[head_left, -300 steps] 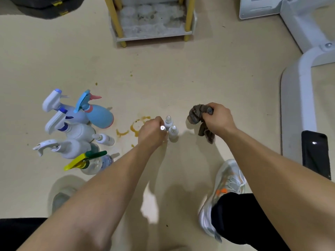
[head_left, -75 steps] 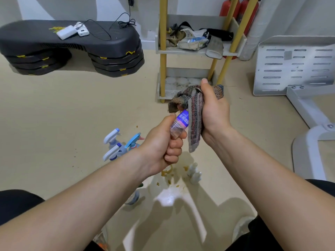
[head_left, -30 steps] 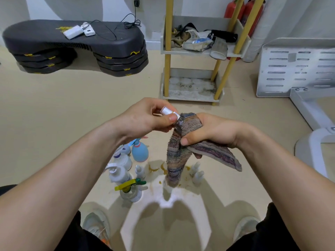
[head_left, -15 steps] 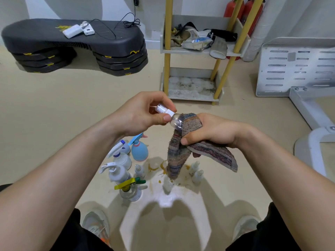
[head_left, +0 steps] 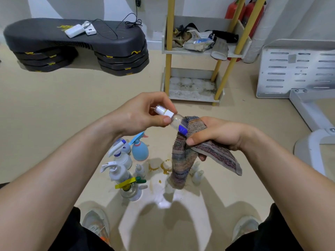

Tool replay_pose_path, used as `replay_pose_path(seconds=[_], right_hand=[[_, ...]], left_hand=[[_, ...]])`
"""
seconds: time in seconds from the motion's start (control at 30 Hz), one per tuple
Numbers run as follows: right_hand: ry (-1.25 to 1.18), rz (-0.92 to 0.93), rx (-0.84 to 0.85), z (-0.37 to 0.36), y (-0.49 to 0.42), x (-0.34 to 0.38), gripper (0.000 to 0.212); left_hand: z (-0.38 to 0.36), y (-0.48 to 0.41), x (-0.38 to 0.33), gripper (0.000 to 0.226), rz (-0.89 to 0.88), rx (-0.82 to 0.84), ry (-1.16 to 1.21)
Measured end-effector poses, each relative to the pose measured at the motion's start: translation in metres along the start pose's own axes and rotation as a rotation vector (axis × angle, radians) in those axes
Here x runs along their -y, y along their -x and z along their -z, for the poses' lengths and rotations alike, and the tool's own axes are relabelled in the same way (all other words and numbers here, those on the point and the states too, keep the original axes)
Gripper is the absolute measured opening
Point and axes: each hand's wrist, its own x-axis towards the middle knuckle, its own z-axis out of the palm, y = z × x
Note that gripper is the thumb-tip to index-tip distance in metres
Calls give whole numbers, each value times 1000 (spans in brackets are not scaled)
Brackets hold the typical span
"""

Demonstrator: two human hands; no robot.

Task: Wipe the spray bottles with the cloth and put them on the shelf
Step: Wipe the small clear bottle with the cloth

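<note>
Midair, small bottle [head_left: 176, 121] half in cloth [head_left: 181, 160]

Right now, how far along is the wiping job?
Done: nothing, no bottle shows on the shelf. In hand: left hand pinches the cap of a small bottle, right hand wraps the cloth round its base. Left: this one and the floor bottles.

Small clear bottle [head_left: 176, 122] tilted, cloth-wrapped [head_left: 188, 147].

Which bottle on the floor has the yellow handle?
The clear bottle nearest the left shoe. Its handle is yellow with a green tip; the blue bottle has a blue one, the white bottles white ones.
</note>
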Motion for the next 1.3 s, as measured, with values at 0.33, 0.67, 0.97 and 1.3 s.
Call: replay_pose_path(seconds=[0.33,0.67,0.97,1.3], right_hand=[[322,117,-180,-6,-9,-2,24],[110,141,-151,-12,-13,-4,22],[-297,-55,69,-4,-8,-9,65],[121,29,-481,-4,-12,-21,30]], left_hand=[[-14,0,4,4,49,2,32],[-25,-3,-4,39,264,-62,158],[-23,5,-11,15,-55,22,-35],[16,15,32,20,79,-218,-315]])
